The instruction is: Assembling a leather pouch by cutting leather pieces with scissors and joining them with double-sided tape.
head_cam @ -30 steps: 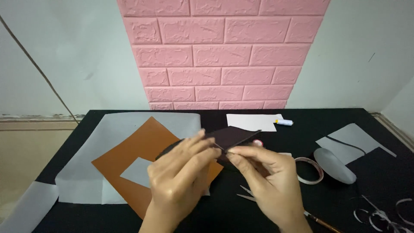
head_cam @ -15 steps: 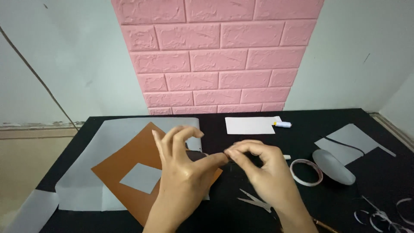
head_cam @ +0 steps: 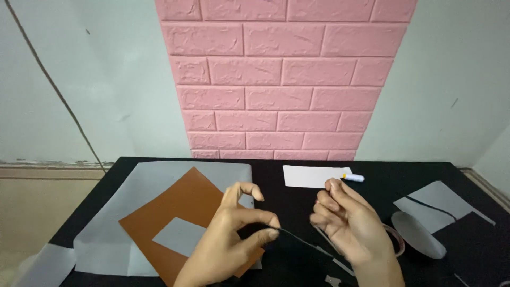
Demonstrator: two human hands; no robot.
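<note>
While the left hand (head_cam: 228, 242) pinched the near edge of a thin black sheet (head_cam: 297, 245) between thumb and forefinger, its other fingers arched loosely apart above the pinch. The sheet, seen almost edge-on, ran from that pinch down toward the right hand (head_cam: 353, 226), whose fingers were curled loosely together; whether they touched the sheet could not be told. Just below the right wrist lay the pale blades of a pair of scissors (head_cam: 334, 263) on the black table (head_cam: 297, 204). Under and left of the left fingers lay a brown sheet (head_cam: 180, 212) with a square hole cut in it, resting on a larger grey sheet (head_cam: 159, 178). To the right of the right hand's fingers sat a tape roll (head_cam: 397, 239), partly hidden by that hand, with a grey oval cut-out (head_cam: 419, 235) just beside it and more grey offcuts (head_cam: 441, 199) beyond. Past both sets of fingertips lay a white paper strip (head_cam: 313, 176) with a small white glue stick (head_cam: 355, 177) at its end, and behind everything rose a pink brick-pattern panel (head_cam: 281, 79) on the wall.
</note>
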